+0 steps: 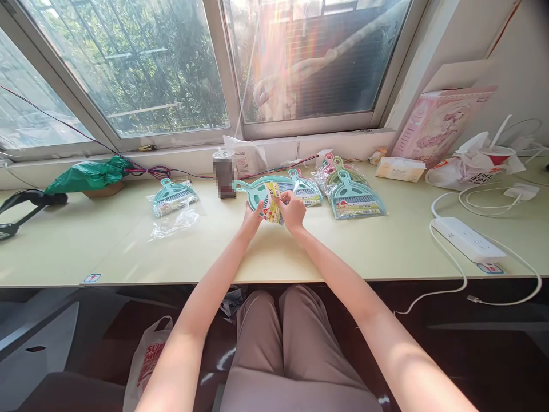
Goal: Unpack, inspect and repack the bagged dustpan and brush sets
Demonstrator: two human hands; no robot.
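In the middle of the desk, a small teal dustpan [255, 190] is held up, tilted with its handle toward the left. My left hand [252, 218] is closed on its lower edge. A colourful yellow label card [271, 200] lies across the front of the dustpan. My right hand [293, 210] pinches the card's right side, fingers curled. Whether a brush sits behind the card is hidden. Just behind my right hand lies a bagged teal dustpan-and-brush set [309, 193].
More bagged sets [359, 200] are stacked to the right, and another set [174, 195] rests left beside crumpled clear plastic [175, 223]. A can [225, 177] stands behind the dustpan. A white power strip [468, 240] with cables lies at the right, headphones [32, 203] at the left.
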